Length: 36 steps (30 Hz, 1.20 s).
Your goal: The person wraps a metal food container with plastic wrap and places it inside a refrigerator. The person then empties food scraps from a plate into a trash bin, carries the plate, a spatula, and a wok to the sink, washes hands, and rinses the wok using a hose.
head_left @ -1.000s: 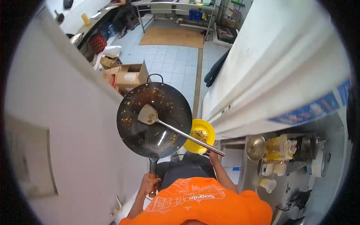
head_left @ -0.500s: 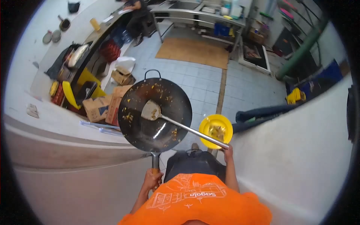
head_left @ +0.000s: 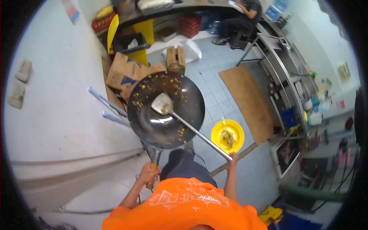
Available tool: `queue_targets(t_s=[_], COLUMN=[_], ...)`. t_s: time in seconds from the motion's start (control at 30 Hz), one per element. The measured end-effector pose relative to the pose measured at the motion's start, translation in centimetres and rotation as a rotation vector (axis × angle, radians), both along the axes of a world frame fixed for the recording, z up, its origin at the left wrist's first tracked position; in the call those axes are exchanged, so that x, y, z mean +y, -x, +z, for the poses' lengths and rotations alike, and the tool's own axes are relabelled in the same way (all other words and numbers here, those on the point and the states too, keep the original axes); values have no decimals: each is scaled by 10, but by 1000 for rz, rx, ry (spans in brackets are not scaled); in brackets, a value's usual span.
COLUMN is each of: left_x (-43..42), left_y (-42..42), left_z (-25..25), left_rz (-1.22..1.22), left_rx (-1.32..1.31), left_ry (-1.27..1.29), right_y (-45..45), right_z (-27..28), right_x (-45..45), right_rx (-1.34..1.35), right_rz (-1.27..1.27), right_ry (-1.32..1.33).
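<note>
Blue floor tiles (head_left: 214, 90) are spreading through a kitchen, with cardboard boxes (head_left: 123, 73) lying far left and a person (head_left: 249, 14) sitting far off. Out front, a black wok (head_left: 161, 129) is holding a metal spatula (head_left: 162, 104) and yellow-brown scraps; most of its contents appear to be out, with these bits left. Just right, a yellow plate (head_left: 216, 138) is bearing a small brownish heap, too blurred to identify. Hands are working apart: the left hand (head_left: 148, 174) is gripping the wok's wooden handle (head_left: 153, 167); the right hand (head_left: 231, 161) is clasping the plate's near edge, seemingly pinning the spatula's end too.
</note>
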<state>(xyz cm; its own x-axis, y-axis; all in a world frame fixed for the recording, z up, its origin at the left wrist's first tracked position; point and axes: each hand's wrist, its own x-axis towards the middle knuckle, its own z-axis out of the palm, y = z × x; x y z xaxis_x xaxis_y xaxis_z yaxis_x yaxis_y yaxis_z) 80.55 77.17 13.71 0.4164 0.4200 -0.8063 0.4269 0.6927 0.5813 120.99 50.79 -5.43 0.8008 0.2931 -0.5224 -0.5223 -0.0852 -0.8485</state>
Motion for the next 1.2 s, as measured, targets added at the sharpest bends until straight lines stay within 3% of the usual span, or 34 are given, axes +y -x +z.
queue_targets(t_s=[0.03, 0.13, 0.17, 0.2, 0.27, 0.3, 0.47, 0.5, 0.53, 0.6, 0.7, 0.73, 0.77, 0.83, 0.9, 0.93, 0.97, 1.0, 1.07, 1.1, 1.2], left_x=[-20, -78, -98, -124, -182, -156, -237, -247, -202, -198, -225, -240, -177, -152, -131, -105, -114, -112, -94, -72, -60], left_y=[1, 6, 11, 15, 30, -31, -112, -139, -139, -192, -282, -302, -271, -299, -329, -347, -357, -368, -382, -394, -393], left_z=[20, 46, 47, 53, 70, -35, -88, -105, -161, -217, -270, -278, -246, -272, -278, -237, -261, -234, -236, -221, -221], left_rz=[42, 153, 166, 185, 341, 414, 773, 806, 772, 960, 1210, 1287, 1257, 1416, 1500, 1561, 1631, 1654, 1901, 1747, 1819], left_rx=[-65, -56, -47, -60, -71, -13, -64, 35, 143, 94, -4, -57, -37, -168, -153, -101, -115, -73, -410, -126, -292], left_ry=[65, -24, -78, -96, -23, -49, -103, -131, -185, -211, -205, -207, -158, -206, -165, -96, -62, -32, 145, -38, -5], right_y=[-6, -32, -34, -41, -54, -104, -130, -136, -134, -142, -161, -151, -136, -110, -96, -88, -75, -63, -43, -35, -6], right_z=[1, 30, 67, 83, 90, -20, -14, -22, -64, -85, -158, -119, -158, -137, -151, -129, -111, -78, -61, -62, -61], right_x=[-1, 44, 75, 91, 107, 182, 315, 345, 402, 486, 569, 560, 668, 730, 799, 839, 860, 885, 923, 949, 982], right_rx=[-229, -32, -123, -34, -82, -40, 19, 27, 25, -24, -513, -660, -887, -895, -924, -1049, -1193, -1243, -1312, -1398, -1511], right_rz=[153, 241, 287, 290, 427, 457, 703, 764, 740, 849, 969, 942, 892, 869, 992, 960, 896, 901, 895, 833, 835], right_ry=[113, -51, 47, 23, -56, -92, -272, -339, -391, -446, -455, -459, -450, -561, -483, -481, -507, -509, -550, -613, -624])
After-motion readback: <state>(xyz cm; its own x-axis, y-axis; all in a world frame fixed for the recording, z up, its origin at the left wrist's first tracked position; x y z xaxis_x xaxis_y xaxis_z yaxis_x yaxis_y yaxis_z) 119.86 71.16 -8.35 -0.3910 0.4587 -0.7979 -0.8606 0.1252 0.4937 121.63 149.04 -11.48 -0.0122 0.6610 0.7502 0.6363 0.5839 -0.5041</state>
